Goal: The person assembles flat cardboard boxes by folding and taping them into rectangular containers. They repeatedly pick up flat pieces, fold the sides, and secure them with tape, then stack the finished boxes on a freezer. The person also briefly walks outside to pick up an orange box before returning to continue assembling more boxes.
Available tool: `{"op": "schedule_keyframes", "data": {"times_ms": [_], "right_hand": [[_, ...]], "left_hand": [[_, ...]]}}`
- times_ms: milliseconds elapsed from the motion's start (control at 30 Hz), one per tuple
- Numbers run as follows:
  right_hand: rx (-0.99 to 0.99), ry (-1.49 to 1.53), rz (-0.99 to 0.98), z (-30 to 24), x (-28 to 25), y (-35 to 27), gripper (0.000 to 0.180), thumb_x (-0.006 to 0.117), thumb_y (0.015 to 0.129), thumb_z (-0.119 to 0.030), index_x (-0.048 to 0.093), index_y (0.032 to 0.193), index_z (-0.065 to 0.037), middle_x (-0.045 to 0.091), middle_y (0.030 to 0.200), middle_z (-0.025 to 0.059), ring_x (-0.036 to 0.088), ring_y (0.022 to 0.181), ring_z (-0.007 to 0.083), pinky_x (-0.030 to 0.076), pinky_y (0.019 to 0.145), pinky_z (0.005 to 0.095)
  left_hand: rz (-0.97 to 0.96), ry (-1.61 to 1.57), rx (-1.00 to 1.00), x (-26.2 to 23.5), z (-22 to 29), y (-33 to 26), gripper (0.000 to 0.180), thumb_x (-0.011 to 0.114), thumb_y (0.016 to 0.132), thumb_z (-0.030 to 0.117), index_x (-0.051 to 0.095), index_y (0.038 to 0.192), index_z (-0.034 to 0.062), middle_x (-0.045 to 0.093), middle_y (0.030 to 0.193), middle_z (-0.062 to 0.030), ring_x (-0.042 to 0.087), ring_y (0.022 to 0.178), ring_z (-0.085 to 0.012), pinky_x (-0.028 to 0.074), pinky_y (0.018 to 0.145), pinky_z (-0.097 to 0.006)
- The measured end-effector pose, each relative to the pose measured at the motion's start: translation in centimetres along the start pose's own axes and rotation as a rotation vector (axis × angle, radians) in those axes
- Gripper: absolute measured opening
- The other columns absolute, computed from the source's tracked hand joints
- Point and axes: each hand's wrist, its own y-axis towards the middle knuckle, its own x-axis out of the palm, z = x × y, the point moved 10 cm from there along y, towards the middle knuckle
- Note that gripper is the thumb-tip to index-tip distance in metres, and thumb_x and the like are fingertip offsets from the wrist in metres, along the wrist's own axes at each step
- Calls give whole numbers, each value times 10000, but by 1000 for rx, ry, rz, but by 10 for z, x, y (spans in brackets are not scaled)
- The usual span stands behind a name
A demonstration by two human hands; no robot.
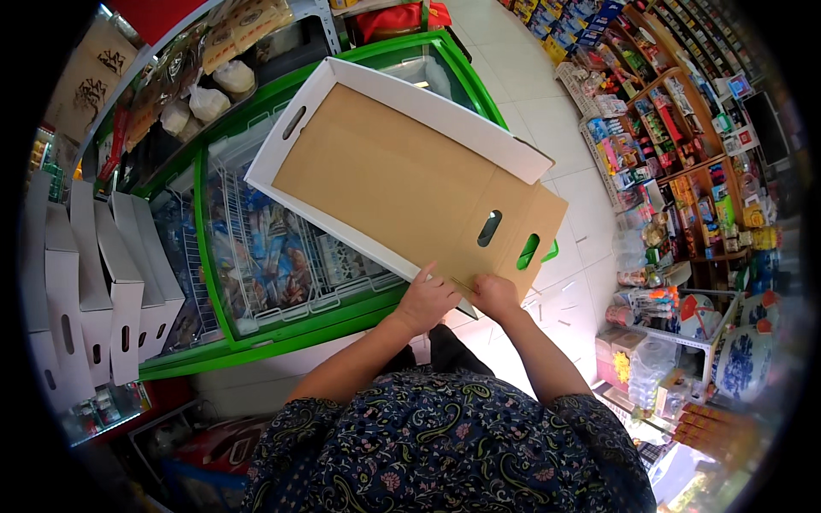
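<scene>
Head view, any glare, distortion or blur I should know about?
In the head view, glare whitens the floor right of the right hand; same head view, the shelves at right bow from fisheye distortion; head view again, the cardboard box looks fairly sharp.

Room over carton base (385, 171) ahead of left hand (428, 301) and right hand (496, 297); obstacles: near wall (339, 227) leftward, far wall (445, 126) ahead, freezer (282, 340) below.

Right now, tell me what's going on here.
A person has the left hand and right hand at the near corner of a white-and-brown carton, which lies over a green-framed freezer. Its slotted end panel lies out flat; the far and left walls stand up. White boxes stand at the left.
</scene>
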Motion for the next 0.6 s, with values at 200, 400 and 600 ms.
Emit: {"op": "schedule_keyframes", "data": {"times_ms": [200, 400, 600], "right_hand": [[335, -157, 60, 107, -54, -75, 187, 668, 716, -223, 667, 830, -75, 685, 845, 149, 666, 814, 335, 530, 726, 451], [582, -499, -342, 169, -109, -114, 465, 646, 785, -118, 602, 1244, -65, 598, 1255, 193, 587, 1171, 340, 491, 959, 410], [-519, -666, 208, -12, -138, -49, 653, 488, 827, 3, 428, 1443, -205, 352, 1518, 139, 306, 1416, 356, 212, 1174, 517]], "left_hand": [[50, 4, 185, -23, -3, -36, 29, 569, 750, 175, 591, 762, 189, 574, 805, 47, 595, 891, -137, 316, 1119, -492], [-101, -88, 347, -50, -31, -101, 27, 566, 766, 154, 557, 742, 160, 562, 800, 24, 585, 940, -148, 263, 1152, -521], [-188, 127, 279, -82, -60, -139, 48, 567, 769, 134, 528, 742, 130, 520, 765, -14, 573, 964, -201, 271, 1144, -546]]}}
